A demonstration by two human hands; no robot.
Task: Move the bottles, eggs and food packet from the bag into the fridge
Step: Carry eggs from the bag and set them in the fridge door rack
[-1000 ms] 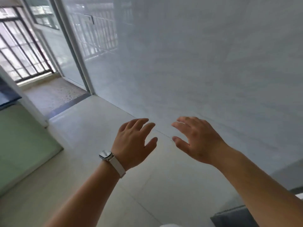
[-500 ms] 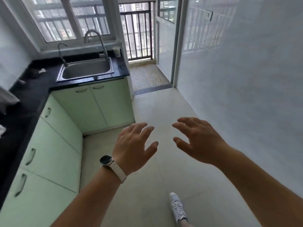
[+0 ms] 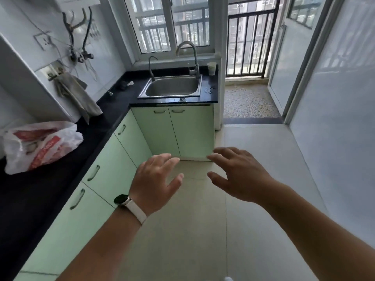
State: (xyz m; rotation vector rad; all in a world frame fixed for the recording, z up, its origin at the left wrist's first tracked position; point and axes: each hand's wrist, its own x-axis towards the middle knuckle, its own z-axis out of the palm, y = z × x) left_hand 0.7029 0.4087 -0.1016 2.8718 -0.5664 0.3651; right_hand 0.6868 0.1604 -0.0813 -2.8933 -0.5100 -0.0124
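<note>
A white plastic bag with red print [image 3: 40, 146] lies on the black counter [image 3: 46, 191] at the far left; its contents are hidden. My left hand [image 3: 156, 183], with a watch on the wrist, is held out over the floor with fingers spread and nothing in it. My right hand [image 3: 239, 175] hovers beside it, also spread and empty. Both hands are well to the right of the bag. No fridge is in view.
Pale green cabinets [image 3: 113, 165] run under the L-shaped counter. A steel sink [image 3: 172, 88] with a tap sits at the back under the window, a paper cup [image 3: 211, 68] beside it. A cloth [image 3: 79, 96] hangs at left. Open doorway to a balcony [image 3: 249, 102] at right.
The view has swung left from the white wall to the kitchen counter, bringing the sink and then the bag into sight. Both hands stay raised and empty in the same pose.
</note>
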